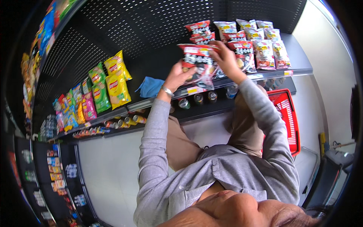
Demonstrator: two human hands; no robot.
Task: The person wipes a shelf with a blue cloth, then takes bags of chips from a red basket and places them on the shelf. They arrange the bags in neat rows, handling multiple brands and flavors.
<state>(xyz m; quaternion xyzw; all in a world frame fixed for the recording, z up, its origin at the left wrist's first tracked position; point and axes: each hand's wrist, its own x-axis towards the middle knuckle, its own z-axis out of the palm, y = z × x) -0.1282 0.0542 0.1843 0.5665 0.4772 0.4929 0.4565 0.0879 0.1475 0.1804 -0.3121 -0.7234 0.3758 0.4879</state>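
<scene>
Over the shelf's front edge, my left hand (pixel 179 76) holds the lower left side of a red and black snack bag (pixel 197 61). My right hand (pixel 224 58) is at the upper right corner of that same bag, its fingers on the red top edge. Behind it stand more red and black bags (pixel 198 27), and another one (pixel 242 55) stands to its right. White and pink snack bags (pixel 265 54) stand in rows farther right. A blue cloth (pixel 151 87) lies on the shelf, left of my left hand.
Yellow (pixel 117 90) and green chip bags (pixel 100 98) stand at the left of the black shelf. Bottles and cans (pixel 184 103) sit on the lower shelf. A red plastic basket (pixel 295 122) is beside my right leg. Other stocked shelves (pixel 56 170) stand at the far left.
</scene>
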